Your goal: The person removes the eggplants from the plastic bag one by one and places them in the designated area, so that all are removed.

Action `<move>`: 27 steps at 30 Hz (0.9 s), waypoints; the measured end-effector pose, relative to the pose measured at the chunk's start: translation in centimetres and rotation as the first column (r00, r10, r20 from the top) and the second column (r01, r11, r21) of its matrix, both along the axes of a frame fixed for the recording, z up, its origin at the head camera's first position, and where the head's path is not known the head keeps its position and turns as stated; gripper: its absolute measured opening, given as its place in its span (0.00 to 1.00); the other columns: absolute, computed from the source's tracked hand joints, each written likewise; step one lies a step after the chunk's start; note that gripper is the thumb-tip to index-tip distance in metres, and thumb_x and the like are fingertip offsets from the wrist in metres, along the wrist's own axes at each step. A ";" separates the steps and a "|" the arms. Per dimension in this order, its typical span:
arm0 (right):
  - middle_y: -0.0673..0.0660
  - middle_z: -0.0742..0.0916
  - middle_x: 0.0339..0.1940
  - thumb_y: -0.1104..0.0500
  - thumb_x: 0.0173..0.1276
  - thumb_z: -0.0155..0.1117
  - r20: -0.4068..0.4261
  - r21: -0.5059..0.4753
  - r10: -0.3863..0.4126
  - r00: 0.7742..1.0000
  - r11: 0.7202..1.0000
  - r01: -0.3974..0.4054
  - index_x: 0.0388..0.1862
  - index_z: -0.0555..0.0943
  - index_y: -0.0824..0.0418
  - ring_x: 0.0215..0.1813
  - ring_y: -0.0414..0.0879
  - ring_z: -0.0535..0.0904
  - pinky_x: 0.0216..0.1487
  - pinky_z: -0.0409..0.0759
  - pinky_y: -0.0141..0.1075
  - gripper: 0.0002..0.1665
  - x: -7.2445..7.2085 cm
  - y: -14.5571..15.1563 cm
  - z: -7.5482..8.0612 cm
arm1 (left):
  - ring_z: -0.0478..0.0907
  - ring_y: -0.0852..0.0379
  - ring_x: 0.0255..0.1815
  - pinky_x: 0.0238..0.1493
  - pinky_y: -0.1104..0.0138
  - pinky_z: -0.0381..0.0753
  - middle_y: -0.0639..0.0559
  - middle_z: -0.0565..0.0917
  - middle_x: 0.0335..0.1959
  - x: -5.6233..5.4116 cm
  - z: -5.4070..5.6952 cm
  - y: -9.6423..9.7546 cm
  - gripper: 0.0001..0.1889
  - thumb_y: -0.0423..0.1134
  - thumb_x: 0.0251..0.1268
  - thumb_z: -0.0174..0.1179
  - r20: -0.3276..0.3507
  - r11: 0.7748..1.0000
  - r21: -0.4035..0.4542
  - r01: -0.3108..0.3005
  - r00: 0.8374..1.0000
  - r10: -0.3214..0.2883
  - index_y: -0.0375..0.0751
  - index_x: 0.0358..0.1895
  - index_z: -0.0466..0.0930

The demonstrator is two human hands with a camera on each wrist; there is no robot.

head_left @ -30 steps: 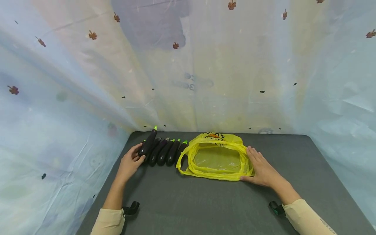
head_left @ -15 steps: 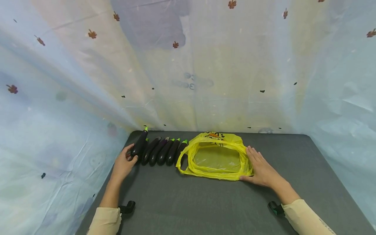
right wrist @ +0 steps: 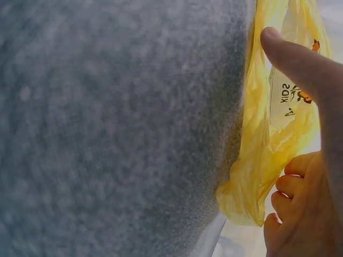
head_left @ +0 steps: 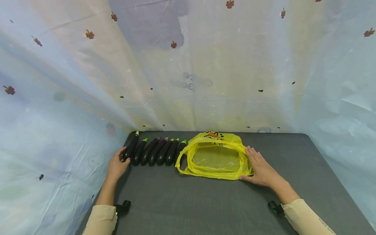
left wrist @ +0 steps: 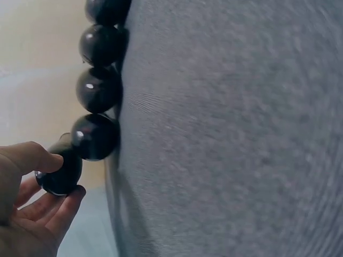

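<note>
My left hand (head_left: 117,166) holds the leftmost eggplant (head_left: 131,147) near its rounded end, thumb on one side and fingers on the other. In the left wrist view, that eggplant (left wrist: 63,174) sits between thumb and fingers, beside the rounded end of its neighbour (left wrist: 95,136). Several more dark eggplants (head_left: 153,151) with green caps lie side by side in a row to the right. A yellow plastic bag (head_left: 217,176) lies with its mouth spread open, its left handle loop overlapping the last eggplant. My right hand (head_left: 262,169) rests with extended fingers against the bag's right side.
A dark grey table (head_left: 188,205) carries everything. A pale printed sheet (head_left: 220,65) hangs behind the table's far edge and along its left side. Black straps (head_left: 123,207) with small devices sit at both wrists.
My left hand has moved left with the eggplant, bringing it down to the left end of the row. The right hand and the bag have stayed in place.
</note>
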State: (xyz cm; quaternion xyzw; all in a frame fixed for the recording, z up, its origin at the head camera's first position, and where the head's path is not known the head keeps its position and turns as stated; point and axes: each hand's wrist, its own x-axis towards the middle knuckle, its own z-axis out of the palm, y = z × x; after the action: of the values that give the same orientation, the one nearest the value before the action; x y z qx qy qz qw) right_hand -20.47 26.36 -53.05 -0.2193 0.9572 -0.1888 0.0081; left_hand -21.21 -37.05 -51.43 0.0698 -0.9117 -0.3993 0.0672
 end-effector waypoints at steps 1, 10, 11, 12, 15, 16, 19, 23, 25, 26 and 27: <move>0.72 0.52 0.89 0.29 0.63 0.78 0.001 0.001 0.000 1.000 1.000 0.000 0.89 0.44 0.69 0.88 0.70 0.47 0.86 0.45 0.62 0.78 0.0 0.0 -0.1 | 0.67 0.26 0.77 0.70 0.39 0.77 0.25 0.63 0.81 -0.1 -0.1 -0.1 0.35 0.31 0.81 0.57 0.006 1.000 -0.004 -0.006 1.000 0.006 0.33 0.86 0.55; 0.72 0.52 0.89 0.30 0.63 0.78 0.004 -0.002 0.003 1.000 1.000 -0.003 0.90 0.43 0.68 0.88 0.70 0.46 0.87 0.44 0.61 0.78 0.0 0.1 -0.2 | 0.75 0.23 0.66 0.61 0.36 0.79 0.19 0.72 0.69 -0.7 -1.6 -1.3 0.34 0.29 0.76 0.58 -0.012 0.993 -0.116 -0.028 1.000 0.027 0.28 0.82 0.60; 0.72 0.51 0.89 0.31 0.63 0.78 0.004 0.000 0.003 1.000 1.000 -0.003 0.90 0.42 0.68 0.88 0.69 0.46 0.87 0.44 0.61 0.78 0.0 0.1 -0.3 | 0.74 0.23 0.65 0.61 0.36 0.78 0.19 0.72 0.69 -0.8 -1.7 -1.4 0.34 0.29 0.76 0.58 -0.011 0.992 -0.122 -0.029 1.000 0.028 0.28 0.82 0.60; 0.72 0.51 0.89 0.31 0.64 0.78 0.006 -0.003 0.004 1.000 1.000 -0.004 0.90 0.42 0.68 0.88 0.70 0.46 0.87 0.44 0.61 0.78 0.0 0.1 -0.3 | 0.74 0.23 0.66 0.62 0.35 0.78 0.19 0.72 0.70 -0.8 -1.9 -1.5 0.34 0.28 0.76 0.58 -0.007 0.992 -0.126 -0.029 1.000 0.028 0.28 0.82 0.60; 0.72 0.51 0.89 0.32 0.64 0.79 0.010 -0.008 0.004 1.000 1.000 -0.004 0.90 0.42 0.68 0.88 0.70 0.45 0.87 0.44 0.62 0.77 0.0 0.0 -0.2 | 0.73 0.22 0.66 0.62 0.34 0.77 0.18 0.71 0.71 -0.9 -1.9 -1.6 0.34 0.28 0.75 0.59 0.011 0.990 -0.142 -0.018 1.000 0.020 0.28 0.82 0.61; 0.72 0.51 0.89 0.32 0.64 0.79 0.010 -0.010 0.005 1.000 1.000 -0.005 0.90 0.42 0.68 0.88 0.70 0.45 0.87 0.44 0.62 0.77 0.0 0.0 -0.2 | 0.73 0.22 0.65 0.61 0.34 0.77 0.18 0.71 0.71 -0.9 -1.9 -1.6 0.34 0.28 0.75 0.59 0.018 0.989 -0.148 -0.012 1.000 0.014 0.28 0.82 0.61; 0.72 0.51 0.89 0.31 0.64 0.78 0.009 -0.009 0.005 1.000 1.000 -0.005 0.90 0.42 0.68 0.88 0.70 0.46 0.87 0.44 0.62 0.77 0.1 0.0 -0.1 | 0.74 0.21 0.65 0.59 0.34 0.77 0.18 0.71 0.70 -0.9 -1.7 -1.5 0.34 0.28 0.75 0.60 0.027 0.987 -0.159 0.005 1.000 -0.001 0.28 0.81 0.62; 0.73 0.51 0.89 0.30 0.64 0.78 0.005 -0.003 0.005 1.000 1.000 -0.005 0.90 0.42 0.68 0.88 0.70 0.46 0.87 0.44 0.61 0.78 0.0 0.0 -0.2 | 0.73 0.21 0.66 0.62 0.33 0.75 0.18 0.71 0.71 -1.0 -1.7 -1.4 0.35 0.27 0.74 0.62 0.025 0.985 -0.169 0.022 1.000 -0.018 0.28 0.81 0.62; 0.72 0.51 0.89 0.30 0.64 0.78 0.003 -0.003 0.005 1.000 1.000 -0.005 0.90 0.42 0.68 0.88 0.70 0.46 0.87 0.44 0.61 0.78 0.0 0.1 -0.3 | 0.72 0.20 0.67 0.63 0.32 0.74 0.18 0.70 0.71 -1.0 -1.8 -1.5 0.35 0.28 0.74 0.62 0.021 0.984 -0.174 0.030 0.999 -0.027 0.28 0.81 0.63; 0.72 0.51 0.89 0.30 0.64 0.77 0.002 -0.003 0.005 1.000 1.000 -0.005 0.90 0.42 0.68 0.88 0.70 0.46 0.87 0.45 0.61 0.78 0.0 0.1 -0.3 | 0.72 0.20 0.68 0.64 0.31 0.74 0.18 0.70 0.72 -1.0 -1.8 -1.5 0.35 0.28 0.74 0.63 0.020 0.984 -0.175 0.032 0.999 -0.029 0.28 0.80 0.63; 0.72 0.52 0.89 0.30 0.64 0.77 0.001 -0.005 0.005 1.000 1.000 -0.005 0.90 0.42 0.68 0.88 0.70 0.46 0.87 0.45 0.61 0.78 0.0 0.1 -0.3 | 0.72 0.20 0.68 0.64 0.31 0.74 0.18 0.70 0.72 -1.1 -1.9 -1.5 0.34 0.29 0.74 0.63 0.019 0.985 -0.172 0.033 0.999 -0.031 0.28 0.80 0.63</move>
State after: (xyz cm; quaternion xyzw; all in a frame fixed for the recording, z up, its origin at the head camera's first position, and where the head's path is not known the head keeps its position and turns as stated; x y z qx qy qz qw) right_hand -20.49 26.45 -53.40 -0.2217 0.9562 -0.1911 0.0086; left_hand -22.28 -38.60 -53.32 0.0524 -0.9443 -0.3195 0.0590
